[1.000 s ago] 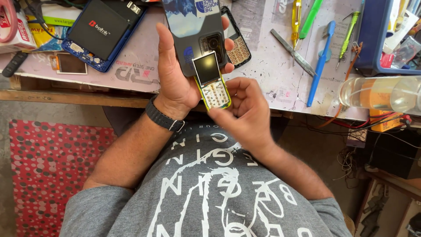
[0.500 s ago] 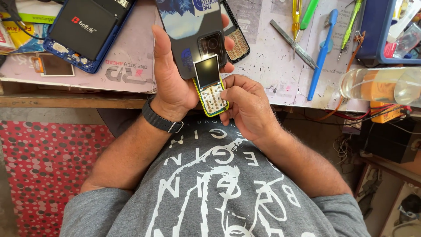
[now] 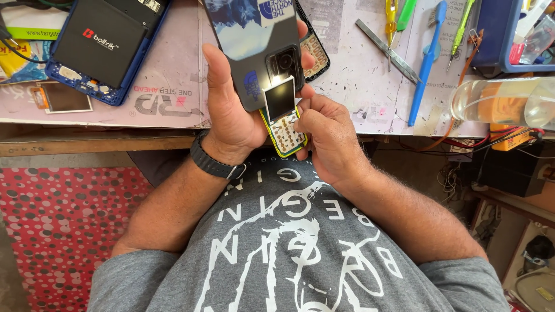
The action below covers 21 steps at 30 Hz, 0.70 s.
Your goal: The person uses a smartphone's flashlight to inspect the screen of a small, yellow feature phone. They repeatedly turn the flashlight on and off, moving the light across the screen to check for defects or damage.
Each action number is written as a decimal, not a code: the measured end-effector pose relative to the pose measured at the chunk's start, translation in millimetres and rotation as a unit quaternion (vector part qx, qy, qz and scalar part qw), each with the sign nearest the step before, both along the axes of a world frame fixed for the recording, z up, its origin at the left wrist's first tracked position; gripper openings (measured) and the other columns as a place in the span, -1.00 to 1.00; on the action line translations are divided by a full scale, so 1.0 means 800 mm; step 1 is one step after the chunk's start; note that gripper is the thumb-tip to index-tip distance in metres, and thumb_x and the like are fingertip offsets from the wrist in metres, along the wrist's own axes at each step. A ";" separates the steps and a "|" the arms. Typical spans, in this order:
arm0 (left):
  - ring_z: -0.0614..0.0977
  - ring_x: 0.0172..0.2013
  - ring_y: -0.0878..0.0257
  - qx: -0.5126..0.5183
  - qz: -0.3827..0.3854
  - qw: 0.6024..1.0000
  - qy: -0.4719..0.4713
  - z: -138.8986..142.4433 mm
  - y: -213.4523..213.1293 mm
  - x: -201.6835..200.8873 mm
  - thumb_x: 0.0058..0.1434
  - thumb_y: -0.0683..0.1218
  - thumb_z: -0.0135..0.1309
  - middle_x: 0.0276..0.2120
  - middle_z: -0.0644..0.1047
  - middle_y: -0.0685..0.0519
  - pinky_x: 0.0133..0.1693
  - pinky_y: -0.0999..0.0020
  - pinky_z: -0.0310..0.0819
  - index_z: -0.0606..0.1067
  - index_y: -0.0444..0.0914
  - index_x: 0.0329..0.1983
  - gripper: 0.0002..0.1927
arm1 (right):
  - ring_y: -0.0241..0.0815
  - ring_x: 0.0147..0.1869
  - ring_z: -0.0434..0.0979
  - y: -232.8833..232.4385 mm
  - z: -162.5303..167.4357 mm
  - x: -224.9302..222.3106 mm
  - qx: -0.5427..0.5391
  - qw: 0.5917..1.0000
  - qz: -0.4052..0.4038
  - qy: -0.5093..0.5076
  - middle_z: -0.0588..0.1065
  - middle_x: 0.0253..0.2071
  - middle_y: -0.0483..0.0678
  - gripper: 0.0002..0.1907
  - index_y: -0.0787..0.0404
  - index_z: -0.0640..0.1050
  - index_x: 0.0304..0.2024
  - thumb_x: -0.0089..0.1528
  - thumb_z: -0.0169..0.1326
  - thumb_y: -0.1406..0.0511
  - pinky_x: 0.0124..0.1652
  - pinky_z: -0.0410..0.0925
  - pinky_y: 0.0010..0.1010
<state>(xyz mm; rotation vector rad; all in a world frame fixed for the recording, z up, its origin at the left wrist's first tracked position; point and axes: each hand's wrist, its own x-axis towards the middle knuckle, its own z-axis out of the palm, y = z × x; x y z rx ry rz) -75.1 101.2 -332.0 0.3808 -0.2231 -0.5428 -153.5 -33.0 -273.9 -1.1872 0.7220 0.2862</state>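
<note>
**Small keypad phone open and under the light, still in pieces**

From the head camera, looking down over the person's chest: the left hand [image 3: 234, 110] is wrapped around a large dark smartphone [image 3: 254, 46], held back-side up with its lamp lit near the camera block, the beam falling on the work below. The right hand [image 3: 326, 136] holds a small yellow-edged keypad phone [image 3: 284, 124] just under that lamp, its fingers [image 3: 306, 118] closed on the phone's right edge. The little phone's front cover is off: the bare key contacts show, and its small screen [image 3: 280, 98] stands loose-looking above them, catching the light. Both are held in the air, just in front of the counter [image 3: 173, 104] edge, close to the body.

As I read it, opening up is done and the inspection is under way; closing the phone back up is not done, and no cover for it is anywhere I can pick out.

On the counter lie another opened blue phone with a black battery [image 3: 104, 40], a blue toothbrush [image 3: 425, 63], metal tweezers [image 3: 387, 51], and a clear plastic bottle [image 3: 503, 101] on its side.
</note>
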 end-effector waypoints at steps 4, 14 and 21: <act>0.58 0.07 0.13 -0.031 -0.004 0.999 0.018 0.003 0.002 0.002 0.35 0.53 -0.15 0.18 0.41 -0.14 -0.08 0.18 0.69 0.32 -0.41 0.36 -0.03 | -0.36 -0.55 0.41 0.003 0.000 0.004 -0.021 1.000 0.002 0.007 0.48 -0.44 -0.06 -0.92 0.30 0.49 -0.31 0.15 -0.01 0.44 -0.63 0.26 -0.56; 0.64 0.00 0.09 -0.035 -0.028 0.998 0.044 0.004 0.006 0.005 0.32 0.54 -0.14 0.18 0.41 -0.16 -0.04 0.18 0.69 0.29 -0.41 0.40 0.01 | -0.32 -0.56 0.37 -0.001 0.005 -0.001 0.057 0.998 0.026 -0.025 0.49 -0.41 -0.04 -0.86 0.35 0.51 -0.24 0.17 -0.03 0.44 -0.56 0.33 -0.48; 0.61 0.02 0.10 -0.028 -0.018 0.999 0.041 0.004 0.003 0.005 0.34 0.53 -0.15 0.20 0.40 -0.18 -0.08 0.17 0.69 0.29 -0.42 0.39 0.00 | -0.32 -0.52 0.40 -0.002 0.013 -0.001 0.075 0.996 0.037 -0.031 0.50 -0.39 -0.04 -0.80 0.37 0.52 -0.17 0.18 -0.03 0.43 -0.52 0.35 -0.46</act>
